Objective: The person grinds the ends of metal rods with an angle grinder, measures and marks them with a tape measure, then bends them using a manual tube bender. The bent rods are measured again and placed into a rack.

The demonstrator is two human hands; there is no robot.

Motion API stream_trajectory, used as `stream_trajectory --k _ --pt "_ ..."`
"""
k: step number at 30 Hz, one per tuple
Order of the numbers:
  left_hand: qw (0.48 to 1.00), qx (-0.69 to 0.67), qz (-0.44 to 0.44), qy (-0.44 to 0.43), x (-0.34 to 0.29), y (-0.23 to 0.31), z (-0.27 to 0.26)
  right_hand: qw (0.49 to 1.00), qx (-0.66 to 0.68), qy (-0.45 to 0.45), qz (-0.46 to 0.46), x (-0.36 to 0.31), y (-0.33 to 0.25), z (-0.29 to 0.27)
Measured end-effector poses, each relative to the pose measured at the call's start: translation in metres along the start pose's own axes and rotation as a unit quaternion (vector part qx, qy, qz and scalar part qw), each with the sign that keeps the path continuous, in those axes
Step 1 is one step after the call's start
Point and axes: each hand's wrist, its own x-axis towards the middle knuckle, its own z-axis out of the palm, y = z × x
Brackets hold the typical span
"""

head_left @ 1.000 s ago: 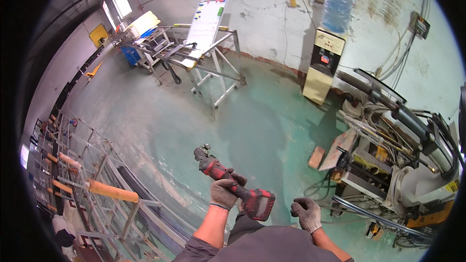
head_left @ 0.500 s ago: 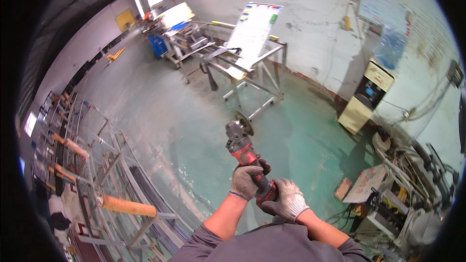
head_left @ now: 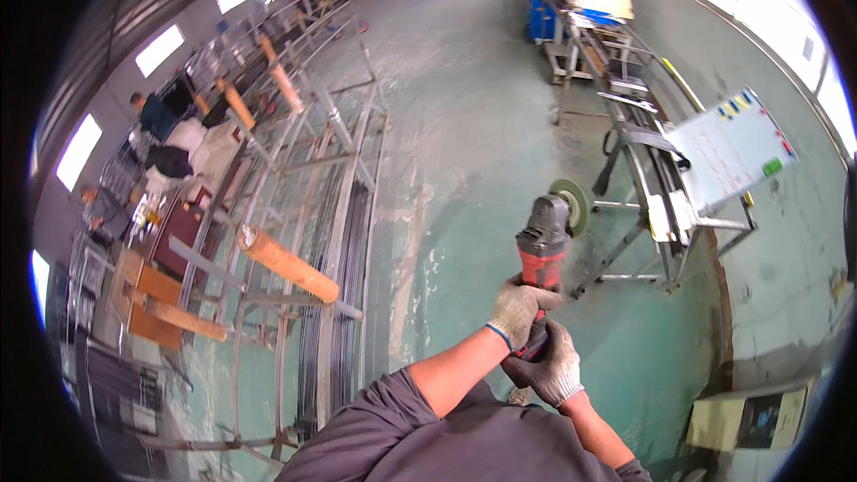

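Observation:
A red and black angle grinder (head_left: pixel 543 254) is held out in front of me, its round greenish disc (head_left: pixel 573 207) at the far end. My left hand (head_left: pixel 521 311), in a whitish knitted work glove, wraps the grinder's body just below the red part. Behind it my right hand (head_left: pixel 552 366), in a similar glove with a grey palm, closes round the rear of the handle. Both hands hold the tool in the air above the green floor (head_left: pixel 446 250). The fingers' undersides are partly hidden.
On the left stands a metal rack (head_left: pixel 344 161) with orange-brown rollers (head_left: pixel 290 263) and long dark bars. To the right, a metal frame bench (head_left: pixel 638 178) carries a tilted whiteboard (head_left: pixel 736 152). A water dispenser (head_left: pixel 759 419) is by the right wall. Two people (head_left: pixel 156 116) are beyond the rack.
My view has swung left, bringing the rack and two people further into sight. The grinder stays in both hands and now appears further right against the scene's middle.

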Motion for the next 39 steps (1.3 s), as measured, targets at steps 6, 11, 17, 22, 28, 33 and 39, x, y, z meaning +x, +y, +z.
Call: stream_trajectory --k 6,11,17,22,28,33,39 --pt "0.995 0.070 0.016 0.065 0.123 0.073 -0.067 0.998 0.054 -0.039 -0.005 0.151 -0.027 0.050" --pt "0.989 0.132 0.039 -0.062 0.214 0.151 -0.078 0.983 0.177 -0.014 0.049 0.258 -0.048 0.063" --pt "0.982 0.101 0.117 -0.105 0.327 0.223 -0.076 0.954 0.183 0.189 0.145 0.367 -0.052 0.006" --pt "0.988 0.120 0.018 -0.092 0.422 0.224 -0.103 0.914 0.056 0.299 0.269 0.442 -0.004 -0.106" --pt "0.991 0.115 -0.075 0.003 0.545 0.208 -0.119 0.848 -0.118 0.352 0.378 0.520 0.079 -0.241" --pt "0.983 0.147 -0.110 0.029 0.643 0.231 -0.094 0.788 -0.135 0.352 0.488 0.565 0.130 -0.291" --pt "0.977 0.147 -0.154 0.002 0.745 0.234 -0.039 0.754 -0.131 0.321 0.558 0.586 0.165 -0.297"
